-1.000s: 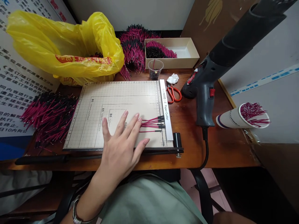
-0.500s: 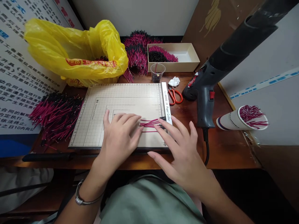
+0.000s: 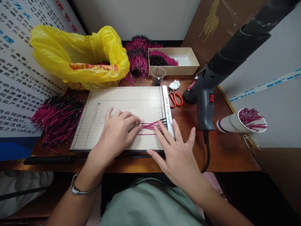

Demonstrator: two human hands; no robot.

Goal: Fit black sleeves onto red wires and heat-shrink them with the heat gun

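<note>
Several thin magenta wires (image 3: 150, 126) with black ends lie side by side on the beige paper cutter board (image 3: 131, 97), their black ends at the white strip on its right. My left hand (image 3: 118, 131) pinches the left ends of the wires between thumb and index finger, the other fingers curled. My right hand (image 3: 180, 153) has its fingers spread, with the index and middle fingertips resting on the wires near their black ends. One wire lies apart, a little closer to me than the bunch.
Behind the board stand a yellow bag (image 3: 80, 59), a cream box (image 3: 175, 70) of wires and a clear cup (image 3: 158, 77). Red scissors (image 3: 175, 99), a heat gun (image 3: 205, 110) and a paper cup (image 3: 231, 122) are at the right. A wire pile (image 3: 61, 121) lies left.
My left thumb and index finger have closed on the wire ends. My right fingers have come down onto the wires, spreading wider. The view has shifted slightly.
</note>
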